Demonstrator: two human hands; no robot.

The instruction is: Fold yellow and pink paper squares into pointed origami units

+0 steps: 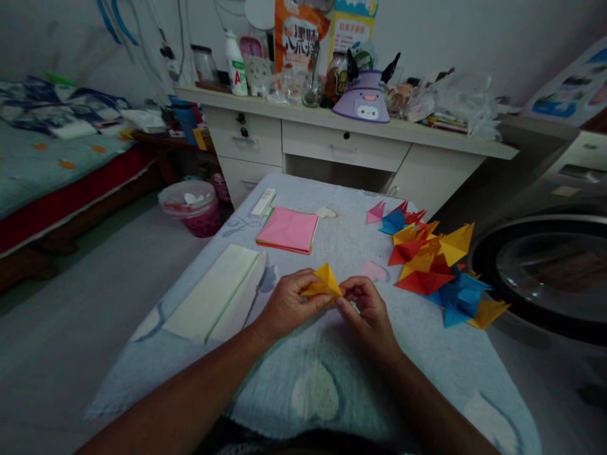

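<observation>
Between my two hands is a small folded piece of yellow origami paper (327, 281), its pointed tip facing up. My left hand (293, 298) closes on its left side, the thumb along the lower edge. With thumb and forefinger, my right hand (366, 306) pinches its lower right corner. Beyond my left hand lies a stack of square origami paper (290, 229), pink on top with other colours under it. To the right, several folded paper cranes (427, 275) in red, yellow, blue and pink lie in a heap.
A cloth-covered table (315, 392) carries everything. Folded pale paper (213, 291) lies at its left, and a white strip-like object (263, 202) farther back. Behind stands a cluttered white desk (322, 136). A washing machine (554, 272) is at right, a pink bin (202, 218) at left.
</observation>
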